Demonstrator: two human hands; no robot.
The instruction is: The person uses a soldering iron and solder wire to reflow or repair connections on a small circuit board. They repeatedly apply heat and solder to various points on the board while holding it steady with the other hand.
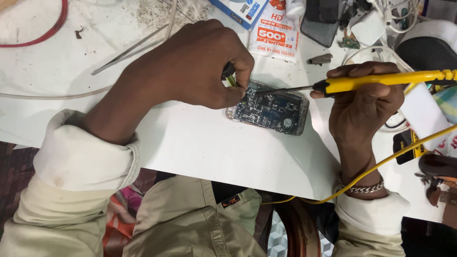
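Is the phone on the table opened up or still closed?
Opened: the phone lies flat with its circuit board and metal shields exposed, no cover over them.

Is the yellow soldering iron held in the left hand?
No, the right hand holds the soldering iron, its tip on the opened phone.

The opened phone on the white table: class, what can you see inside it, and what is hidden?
Inside the opened phone lie dark circuit boards and metal shields. The soldering iron tip reaches its upper edge. The left hand covers the top-left corner, so that part is hidden.
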